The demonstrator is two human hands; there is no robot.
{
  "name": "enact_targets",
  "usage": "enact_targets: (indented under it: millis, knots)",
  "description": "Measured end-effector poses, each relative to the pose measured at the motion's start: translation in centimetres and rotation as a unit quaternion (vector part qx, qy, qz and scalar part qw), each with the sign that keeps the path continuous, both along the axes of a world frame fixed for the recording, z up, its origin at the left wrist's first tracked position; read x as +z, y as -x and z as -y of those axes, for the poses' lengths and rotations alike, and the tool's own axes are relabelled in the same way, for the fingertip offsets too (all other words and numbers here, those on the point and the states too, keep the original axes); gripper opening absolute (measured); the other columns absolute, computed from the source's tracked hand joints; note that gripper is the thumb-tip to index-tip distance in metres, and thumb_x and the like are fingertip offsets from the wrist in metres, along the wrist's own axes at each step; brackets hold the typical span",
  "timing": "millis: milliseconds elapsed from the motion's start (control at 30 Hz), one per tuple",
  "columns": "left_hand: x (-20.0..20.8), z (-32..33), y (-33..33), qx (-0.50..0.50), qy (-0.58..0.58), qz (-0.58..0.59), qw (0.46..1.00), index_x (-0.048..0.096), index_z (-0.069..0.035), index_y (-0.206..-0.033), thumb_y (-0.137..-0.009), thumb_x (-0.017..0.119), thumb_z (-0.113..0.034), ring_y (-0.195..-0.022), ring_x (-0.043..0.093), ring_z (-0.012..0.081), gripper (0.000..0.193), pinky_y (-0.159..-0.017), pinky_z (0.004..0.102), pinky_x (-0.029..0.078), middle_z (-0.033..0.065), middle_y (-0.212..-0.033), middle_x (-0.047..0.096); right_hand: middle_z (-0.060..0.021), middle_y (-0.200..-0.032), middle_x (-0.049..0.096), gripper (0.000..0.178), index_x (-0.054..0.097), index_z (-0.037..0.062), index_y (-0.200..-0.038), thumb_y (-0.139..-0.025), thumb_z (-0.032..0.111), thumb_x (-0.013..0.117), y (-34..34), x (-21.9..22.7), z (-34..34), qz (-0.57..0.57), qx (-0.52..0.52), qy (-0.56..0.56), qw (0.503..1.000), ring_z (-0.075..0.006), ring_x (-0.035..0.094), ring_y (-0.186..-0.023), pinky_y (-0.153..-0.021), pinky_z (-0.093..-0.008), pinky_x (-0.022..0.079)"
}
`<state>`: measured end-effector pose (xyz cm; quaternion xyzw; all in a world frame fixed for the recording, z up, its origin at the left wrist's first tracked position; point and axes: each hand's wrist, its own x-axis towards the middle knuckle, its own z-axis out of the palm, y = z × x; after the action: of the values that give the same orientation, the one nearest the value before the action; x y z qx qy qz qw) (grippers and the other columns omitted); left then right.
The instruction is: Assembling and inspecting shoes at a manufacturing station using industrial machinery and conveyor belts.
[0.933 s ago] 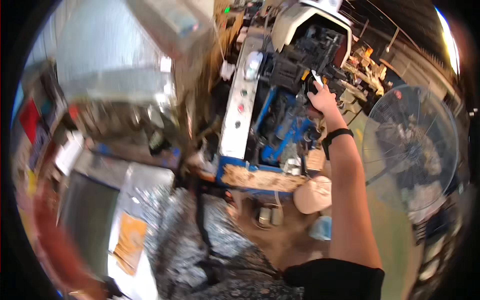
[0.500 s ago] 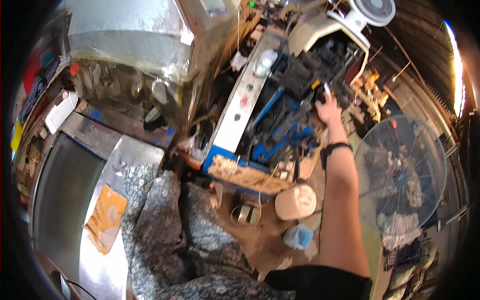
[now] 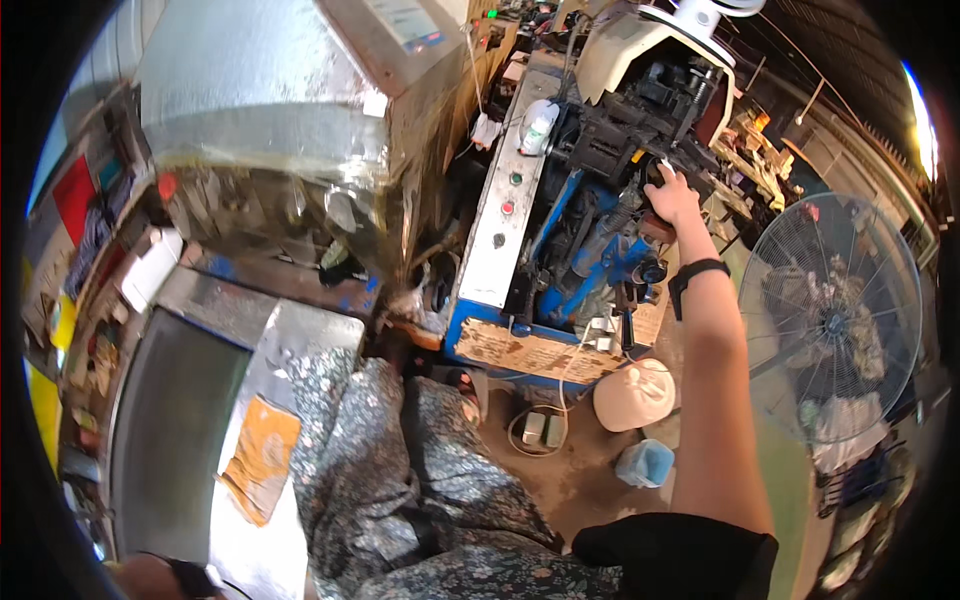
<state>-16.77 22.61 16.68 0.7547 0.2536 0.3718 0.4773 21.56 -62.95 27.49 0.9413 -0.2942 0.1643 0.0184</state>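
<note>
My right arm, with a black wristband (image 3: 697,283), stretches forward over a black and blue machine (image 3: 600,245). At its right side my right hand (image 3: 676,200) has its thumb and fingers bent around a dark part that I cannot make out. A reddish-brown block (image 3: 656,228) sits just below that hand, close to the palm. At the lower left edge, what seems to be my left hand (image 3: 145,577) shows only as a dark, cut-off patch beside a black band; its fingers are hidden. A white panel with buttons (image 3: 490,255) runs along the machine's left side.
A white bottle (image 3: 538,127) stands on the panel. A large fan (image 3: 833,320) is at right. On the floor are a cream jug (image 3: 634,395), a blue bin (image 3: 645,463) and a foot pedal (image 3: 542,430) with a cord. An orange cloth (image 3: 262,458) lies on the metal surface at left.
The view has shifted, so the scene sits farther right and slightly lower. My right hand stays at the same part of the machine. A dark patch and band have appeared at lower left.
</note>
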Motion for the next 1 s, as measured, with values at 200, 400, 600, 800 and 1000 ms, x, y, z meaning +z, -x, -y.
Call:
enact_targets:
  millis: [200,400,600,800,1000]
  knots:
    - [10.0,18.9,-7.9,-0.310,0.066,-0.008,0.948,0.064,0.005,-0.116,-0.096,0.059,-0.029,-0.105,0.060,0.0239,0.040,-0.095,0.0373,0.047,0.0151,-0.110,0.067,-0.0139,-0.152,0.035,0.067,0.033,0.0294,-0.150,-0.087,0.041,0.053,-0.9,1.7,-2.9,-0.065,-0.017,-0.033,0.997,-0.0477,0.040,-0.131,-0.108,-0.0504,0.038]
    - [-7.8,13.0,-4.0,-0.177,0.258,-0.026,0.949,0.064,0.005,-0.116,-0.096,0.059,-0.009,-0.108,0.059,0.0239,0.025,-0.098,0.0370,0.045,0.0142,-0.115,0.065,-0.0132,-0.149,0.038,0.065,0.037,0.0299,-0.148,-0.086,0.037,0.055,0.3,2.8,-4.7,-0.041,-0.033,-0.035,0.998,-0.0468,0.041,-0.130,-0.105,-0.0504,0.041]
    - [1.2,16.6,-4.9,-0.337,0.206,-0.117,0.911,0.062,0.006,-0.118,-0.096,0.060,-0.012,-0.109,0.060,0.0256,0.029,-0.099,0.0396,0.044,0.0161,-0.114,0.065,-0.0114,-0.147,0.039,0.065,0.038,0.0307,-0.148,-0.087,0.041,0.058,0.6,2.6,-4.8,-0.032,-0.039,-0.033,0.998,-0.0443,0.041,-0.130,-0.105,-0.0487,0.042]
    - [1.1,18.4,-4.4,-0.333,0.245,-0.161,0.896,0.066,0.002,-0.113,-0.094,0.063,-0.013,-0.111,0.058,0.0229,0.025,-0.102,0.0368,0.042,0.0134,-0.110,0.068,-0.0200,-0.152,0.031,0.068,0.035,0.0299,-0.149,-0.087,0.045,0.060,1.6,2.6,-4.9,0.001,-0.043,-0.051,0.998,-0.0468,0.040,-0.131,-0.107,-0.0484,0.040]
    - [5.4,21.5,-4.1,-0.290,0.199,-0.236,0.906,0.067,-0.002,-0.113,-0.092,0.065,-0.014,-0.116,0.055,0.0225,0.025,-0.102,0.0358,0.043,0.0118,-0.119,0.064,-0.0316,-0.139,0.039,0.068,0.047,0.0166,-0.141,-0.083,0.047,0.066,1.5,2.1,-5.1,0.058,-0.075,-0.049,0.994,-0.0443,0.048,-0.123,-0.101,-0.0457,0.044]
